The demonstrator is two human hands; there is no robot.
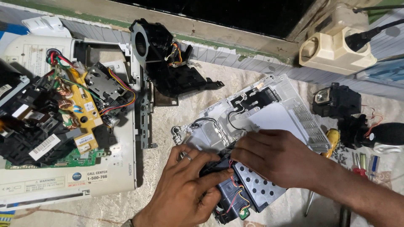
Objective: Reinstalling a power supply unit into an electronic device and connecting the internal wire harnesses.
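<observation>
Both hands worked at the lower centre of the frame: the left hand (185, 189) lay flat with fingers spread over a black fan module (235, 193) with coloured wires, while the right hand (273, 157) pressed down on its upper edge, fingers together. Just beyond them, the module touched a white plastic cover (277, 113) lying open on the cloth. Farther off, an opened white projector chassis (67, 126) filled the left of the frame, a black blower housing (164, 59) lay at upper centre, and screwdrivers (364, 164) lay at the right edge.
</observation>
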